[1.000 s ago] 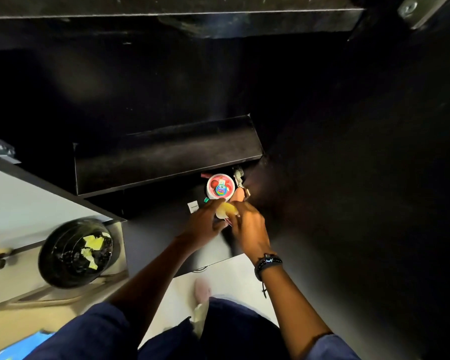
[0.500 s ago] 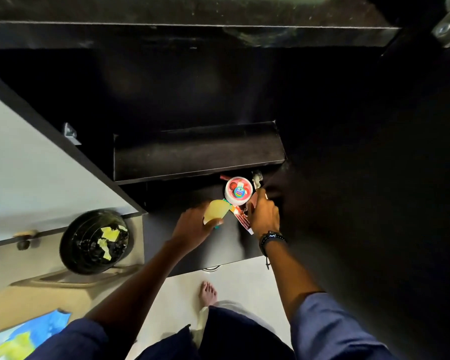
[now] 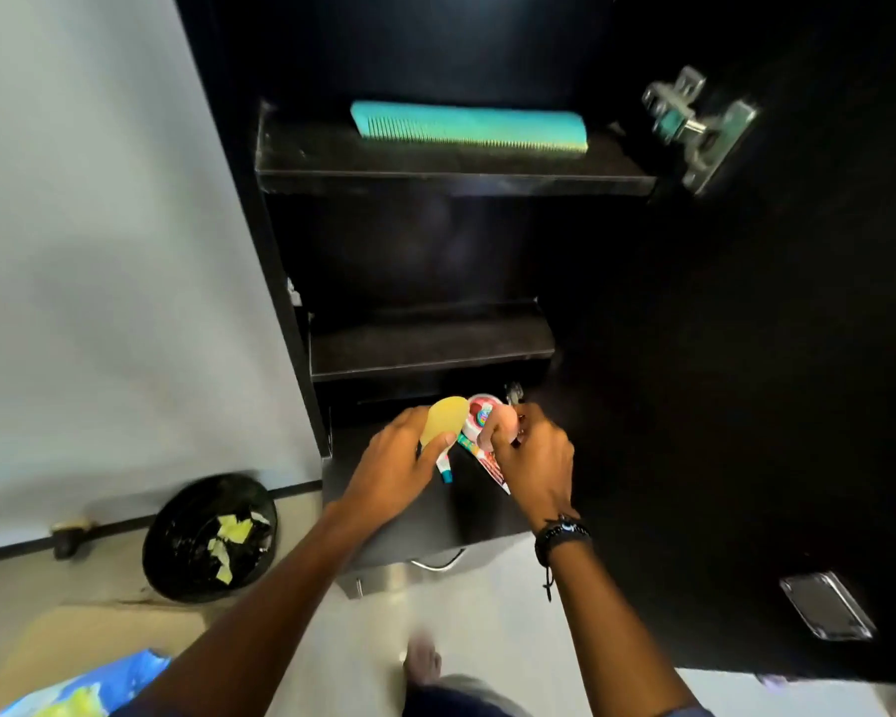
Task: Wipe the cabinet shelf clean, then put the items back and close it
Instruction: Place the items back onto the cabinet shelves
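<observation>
1. Dark cabinet (image 3: 435, 251), door open, low shelf (image 3: 477, 520) nearest.
2. Left hand (image 3: 399, 468) grips a yellow pad (image 3: 443, 419); right hand (image 3: 534, 458) curls its fingers round a pink thing (image 3: 505, 421) and a tube (image 3: 495, 468).
3. Tin (image 3: 479, 412) sits between them on the far side, right hand closer I reckon.

Probably a home bathroom: dark cabinet (image 3: 435, 354) with comb (image 3: 466, 129), toothpaste-like tubes (image 3: 495, 465); waste bin (image 3: 208, 535) alongside
</observation>
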Available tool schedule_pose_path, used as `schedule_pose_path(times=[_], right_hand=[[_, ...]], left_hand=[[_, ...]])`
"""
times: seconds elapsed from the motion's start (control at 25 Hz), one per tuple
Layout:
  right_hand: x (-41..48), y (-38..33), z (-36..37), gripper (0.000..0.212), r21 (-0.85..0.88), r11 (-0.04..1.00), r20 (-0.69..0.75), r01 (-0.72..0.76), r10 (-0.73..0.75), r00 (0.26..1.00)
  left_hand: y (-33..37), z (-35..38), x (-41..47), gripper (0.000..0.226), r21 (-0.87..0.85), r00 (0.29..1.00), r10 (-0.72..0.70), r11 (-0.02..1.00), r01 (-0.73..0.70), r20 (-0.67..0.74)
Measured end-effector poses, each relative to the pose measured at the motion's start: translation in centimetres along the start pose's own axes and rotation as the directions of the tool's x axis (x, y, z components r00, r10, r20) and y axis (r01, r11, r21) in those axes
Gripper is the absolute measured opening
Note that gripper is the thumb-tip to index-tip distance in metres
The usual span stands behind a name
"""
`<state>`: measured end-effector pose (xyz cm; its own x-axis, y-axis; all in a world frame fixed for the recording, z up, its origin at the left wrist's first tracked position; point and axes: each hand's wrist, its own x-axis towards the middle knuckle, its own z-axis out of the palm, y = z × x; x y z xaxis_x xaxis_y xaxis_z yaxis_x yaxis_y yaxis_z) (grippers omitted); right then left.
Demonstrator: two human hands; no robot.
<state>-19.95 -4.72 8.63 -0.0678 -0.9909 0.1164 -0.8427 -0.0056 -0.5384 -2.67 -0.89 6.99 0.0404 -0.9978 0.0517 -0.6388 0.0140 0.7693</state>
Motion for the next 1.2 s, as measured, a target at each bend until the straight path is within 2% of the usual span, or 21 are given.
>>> schedule_pose_path(times=[0.16, 0.32, 0.44, 0.56, 0.72, 0.92, 1.04, 1.2], right_hand=[[-2.1, -5.3, -6.2, 0.018, 0.175, 0.974, -0.138, 0.146, -0.122, 0.983], [-3.3, -10.7, -12.4, 0.020, 0.296, 0.912, -0.247, 0.284, -0.214, 0.945], [-3.5, -14.0, -15.7, 0.025, 0.311, 0.872, -0.308, 0.378, -0.283, 0.908], [-3.1, -16.3, -16.7, 0.025, 0.277, 0.863, -0.319, 0.424, -0.333, 0.887], [-1.7, -17.4, -13.9, 0.021, 0.243, 0.878, -0.256, 0.413, -0.353, 0.900], [2.7, -16.2, -8.4, 0.020, 0.238, 0.909, -0.108, 0.342, -0.326, 0.939], [5.9, -15.3, -5.4, 0.021, 0.230, 0.927, -0.040, 0.298, -0.297, 0.954], [10.1, -14.5, -2.1, 0.026, 0.217, 0.942, -0.005, 0.255, -0.260, 0.966]], left_hand=[[5.4, -5.4, -1.9, 0.038, -0.016, 0.977, 0.125, 0.991, -0.130, -0.174], [10.7, -11.1, -3.1, 0.035, 0.007, 0.909, 0.214, 0.974, -0.226, -0.358], [14.0, -15.3, -3.8, 0.043, 0.009, 0.853, 0.215, 0.971, -0.239, -0.476], [15.7, -18.0, -4.2, 0.048, 0.026, 0.823, 0.199, 0.975, -0.219, -0.532], [14.0, -18.3, -3.2, 0.043, 0.071, 0.862, 0.111, 0.994, -0.087, -0.494], [10.0, -15.1, 1.2, 0.039, 0.156, 0.916, -0.018, 0.984, 0.088, -0.400], [8.0, -12.5, 4.6, 0.040, 0.255, 0.941, -0.061, 0.955, 0.152, -0.333], [6.1, -10.2, 9.0, 0.045, 0.256, 0.949, -0.119, 0.946, 0.197, -0.293]])
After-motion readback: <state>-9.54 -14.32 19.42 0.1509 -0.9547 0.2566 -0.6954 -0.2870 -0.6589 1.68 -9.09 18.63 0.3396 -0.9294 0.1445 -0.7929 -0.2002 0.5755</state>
